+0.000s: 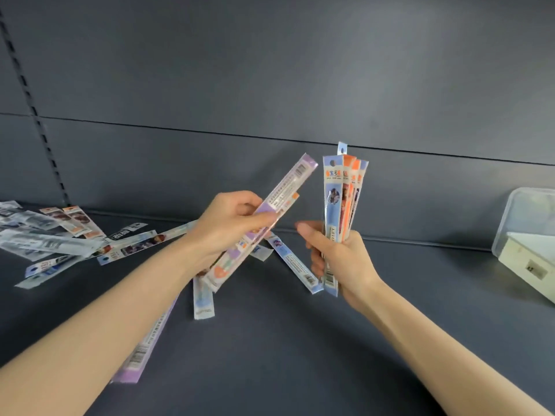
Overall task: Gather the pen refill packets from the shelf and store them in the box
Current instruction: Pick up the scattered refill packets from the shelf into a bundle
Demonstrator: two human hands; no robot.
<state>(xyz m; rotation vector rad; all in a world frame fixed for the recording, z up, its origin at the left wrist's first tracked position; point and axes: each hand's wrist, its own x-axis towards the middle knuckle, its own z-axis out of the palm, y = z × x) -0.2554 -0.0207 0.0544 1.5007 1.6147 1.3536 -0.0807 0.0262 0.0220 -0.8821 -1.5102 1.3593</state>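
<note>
Gathering under way, judged less than half done: right hand grips an upright bundle of packets; left hand pinches a tilted purple packet just beside it; many loose packets lie on the shelf; box, far right, shows no packets; header print unreadable, barcodes visible.

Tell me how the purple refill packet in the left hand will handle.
The purple refill packet is probably fairly stiff: it juts straight beyond the left hand. Its glossy sleeve looks slippery. Thin and narrow, it seems light.
</note>
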